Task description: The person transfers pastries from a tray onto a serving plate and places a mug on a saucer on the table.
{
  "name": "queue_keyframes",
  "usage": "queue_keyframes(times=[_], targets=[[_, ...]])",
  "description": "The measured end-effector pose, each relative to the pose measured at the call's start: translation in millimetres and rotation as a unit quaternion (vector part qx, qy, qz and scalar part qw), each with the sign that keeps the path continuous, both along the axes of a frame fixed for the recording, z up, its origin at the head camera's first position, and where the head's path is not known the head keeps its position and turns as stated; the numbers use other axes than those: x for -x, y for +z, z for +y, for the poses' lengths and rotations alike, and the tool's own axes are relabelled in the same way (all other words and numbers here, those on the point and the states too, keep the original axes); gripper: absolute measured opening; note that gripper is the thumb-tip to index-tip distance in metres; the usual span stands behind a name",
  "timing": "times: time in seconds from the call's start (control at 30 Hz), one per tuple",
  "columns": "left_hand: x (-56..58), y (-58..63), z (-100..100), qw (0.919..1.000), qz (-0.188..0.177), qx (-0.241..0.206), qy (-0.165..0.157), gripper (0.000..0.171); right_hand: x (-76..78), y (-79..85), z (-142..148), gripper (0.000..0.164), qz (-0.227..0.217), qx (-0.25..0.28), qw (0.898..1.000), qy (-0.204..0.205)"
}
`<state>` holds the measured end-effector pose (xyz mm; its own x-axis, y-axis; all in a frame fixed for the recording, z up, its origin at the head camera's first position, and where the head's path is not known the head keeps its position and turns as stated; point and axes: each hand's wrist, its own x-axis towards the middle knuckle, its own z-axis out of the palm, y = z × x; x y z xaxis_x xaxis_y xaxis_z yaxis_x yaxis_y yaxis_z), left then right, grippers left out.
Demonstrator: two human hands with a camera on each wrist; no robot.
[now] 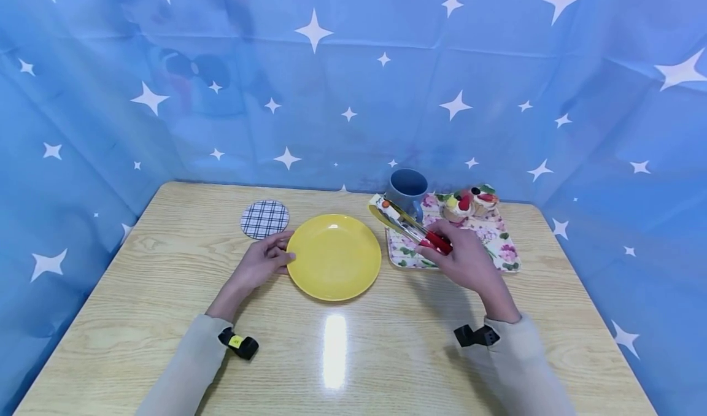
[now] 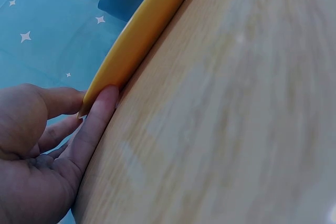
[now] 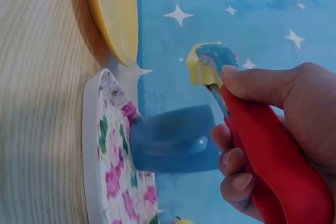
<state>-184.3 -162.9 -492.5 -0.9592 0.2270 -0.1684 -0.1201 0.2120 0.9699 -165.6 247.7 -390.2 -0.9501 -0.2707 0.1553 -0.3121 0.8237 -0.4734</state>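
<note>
My left hand (image 1: 266,259) pinches the left rim of a round yellow plate (image 1: 334,256). In the left wrist view, the plate (image 2: 142,40) sits low over the wood with fingertips at its rim. My right hand (image 1: 466,253) grips red-handled tongs (image 3: 262,150), raised above the tray and angled toward the plate. Held at the tongs' tip is a small yellow cake piece (image 3: 198,69) with dark blue and orange bits on top. Behind the tongs, a blue mug (image 1: 407,186) stands at the back left of the floral tray (image 1: 508,253).
Two fruit-topped cupcakes (image 1: 459,206) sit at the back of the tray. A round checked coaster (image 1: 264,219) lies behind my left hand. The wooden table (image 1: 386,354) ends at a blue star-patterned curtain (image 1: 353,84).
</note>
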Motion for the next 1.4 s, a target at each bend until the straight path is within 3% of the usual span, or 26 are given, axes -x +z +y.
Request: queue_keyframes(times=[0.4, 1.4], targets=[[2.3, -0.5, 1.3, 1.0000, -0.003, 0.000, 0.000, 0.058, 1.8, -6.6, -17.5, 0.041, -0.028, 0.001, 1.000, 0.007], [1.8, -2.8, -2.4, 1.0000, -0.003, -0.004, 0.001, 0.057, 11.0, -21.9, -54.7, 0.034, -0.039, -0.007, 0.998, 0.043]])
